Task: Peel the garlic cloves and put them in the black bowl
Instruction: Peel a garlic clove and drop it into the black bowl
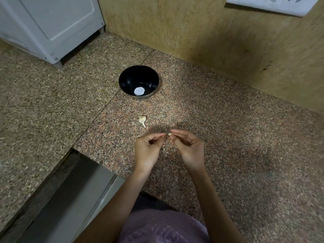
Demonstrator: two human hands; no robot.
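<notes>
A small pale garlic clove [169, 134] is pinched between the fingertips of my left hand [149, 151] and my right hand [188, 149], just above the speckled granite counter [228, 137]. A garlic bulb [142, 120] with a short stem lies on the counter a little beyond my hands. Farther back stands the black bowl [122, 79], upright, with a round white spot on its bottom and no cloves visible inside.
A white appliance [49, 27] stands at the back left. A tan wall [210, 32] runs behind and along the right of the counter. At the lower left the counter is cut away around a metal recess [66, 190].
</notes>
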